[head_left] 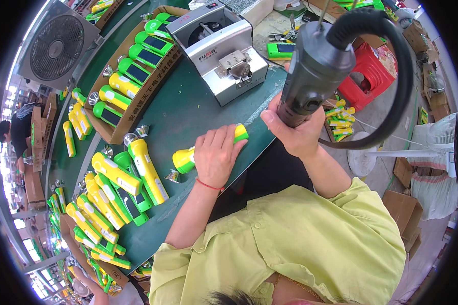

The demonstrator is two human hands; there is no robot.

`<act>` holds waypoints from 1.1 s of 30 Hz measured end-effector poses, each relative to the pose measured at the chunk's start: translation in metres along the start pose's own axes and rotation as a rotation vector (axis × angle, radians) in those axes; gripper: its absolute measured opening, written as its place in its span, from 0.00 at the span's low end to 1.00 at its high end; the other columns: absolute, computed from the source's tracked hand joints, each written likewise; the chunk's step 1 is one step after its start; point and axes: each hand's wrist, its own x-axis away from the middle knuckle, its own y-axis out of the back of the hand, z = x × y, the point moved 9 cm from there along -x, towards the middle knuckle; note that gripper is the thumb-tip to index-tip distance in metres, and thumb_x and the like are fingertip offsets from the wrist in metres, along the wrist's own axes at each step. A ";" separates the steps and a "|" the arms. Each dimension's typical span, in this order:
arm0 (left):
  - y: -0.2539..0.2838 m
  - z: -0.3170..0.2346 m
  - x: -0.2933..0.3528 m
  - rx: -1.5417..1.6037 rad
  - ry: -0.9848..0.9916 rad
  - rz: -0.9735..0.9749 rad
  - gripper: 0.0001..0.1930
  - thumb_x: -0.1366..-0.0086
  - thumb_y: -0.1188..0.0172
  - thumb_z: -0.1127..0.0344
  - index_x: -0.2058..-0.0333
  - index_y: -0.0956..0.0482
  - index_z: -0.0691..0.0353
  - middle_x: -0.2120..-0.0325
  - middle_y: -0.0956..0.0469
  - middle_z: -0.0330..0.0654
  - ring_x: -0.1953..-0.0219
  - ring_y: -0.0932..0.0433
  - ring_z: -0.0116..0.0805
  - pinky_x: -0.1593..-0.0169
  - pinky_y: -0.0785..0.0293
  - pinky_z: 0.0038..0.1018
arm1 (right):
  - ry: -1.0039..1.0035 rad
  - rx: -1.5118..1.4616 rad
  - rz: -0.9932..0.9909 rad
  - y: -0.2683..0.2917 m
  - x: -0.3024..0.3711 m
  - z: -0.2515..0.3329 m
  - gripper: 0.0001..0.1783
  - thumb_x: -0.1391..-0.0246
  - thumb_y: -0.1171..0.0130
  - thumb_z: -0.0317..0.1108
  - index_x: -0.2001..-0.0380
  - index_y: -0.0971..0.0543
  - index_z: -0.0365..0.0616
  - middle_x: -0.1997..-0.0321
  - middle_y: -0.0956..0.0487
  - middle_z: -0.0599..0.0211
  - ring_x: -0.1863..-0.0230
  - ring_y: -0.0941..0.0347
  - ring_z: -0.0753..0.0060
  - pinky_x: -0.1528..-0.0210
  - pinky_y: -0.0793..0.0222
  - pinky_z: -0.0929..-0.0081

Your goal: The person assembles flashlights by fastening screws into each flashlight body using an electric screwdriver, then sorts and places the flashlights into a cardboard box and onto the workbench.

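On my far left stood a square grey fan [56, 46]. Nearer, a heap of yellow-and-green flashlights [118, 174] lay on the green table [170, 114], and beyond it a cardboard box [148, 97] held a row more. A small shiny reflector [173, 176] sat just beside the single flashlight [183, 159] I was handling, which lay near the table's edge; my left hand [216, 155] was wrapped over its middle, gripping it. Behind that stood a silver machine [234, 76]. My right hand [301, 133] was closed around the lower end of a black tool [318, 66], its thick black cable [406, 76] looping rightward, past a red stool [375, 71].
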 end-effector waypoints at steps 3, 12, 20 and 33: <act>0.001 -0.003 0.001 -0.005 -0.023 -0.031 0.19 0.50 0.34 0.58 0.60 0.23 0.61 0.67 0.23 0.39 0.67 0.25 0.37 0.65 0.32 0.31 | -0.040 0.000 -0.031 -0.001 0.001 -0.005 0.42 0.57 0.31 0.24 0.41 0.43 0.36 0.50 0.29 0.64 0.52 0.30 0.79 0.50 0.34 0.79; -0.002 0.002 0.000 -0.015 -0.022 -0.002 0.26 0.51 0.34 0.52 0.56 0.24 0.61 0.66 0.24 0.39 0.65 0.25 0.35 0.61 0.33 0.30 | 0.121 -0.028 -0.054 0.000 0.003 0.015 0.15 0.55 0.36 0.19 0.66 0.31 0.38 0.77 0.27 0.72 0.79 0.35 0.86 0.76 0.39 0.84; -0.008 0.021 0.005 -0.094 0.116 0.319 0.25 0.55 0.31 0.60 0.56 0.26 0.57 0.65 0.24 0.39 0.62 0.24 0.38 0.58 0.32 0.34 | 0.050 0.018 -0.032 0.003 0.006 -0.005 0.22 0.56 0.38 0.17 0.56 0.33 0.36 0.74 0.28 0.72 0.78 0.35 0.87 0.76 0.40 0.87; 0.059 0.232 -0.103 -0.666 -0.231 0.260 0.18 0.42 0.49 0.71 0.53 0.27 0.47 0.53 0.26 0.37 0.46 0.28 0.35 0.48 0.34 0.35 | -0.058 0.107 -0.032 0.005 0.004 -0.033 0.30 0.57 0.33 0.23 0.51 0.36 0.39 0.71 0.29 0.74 0.74 0.32 0.85 0.71 0.35 0.87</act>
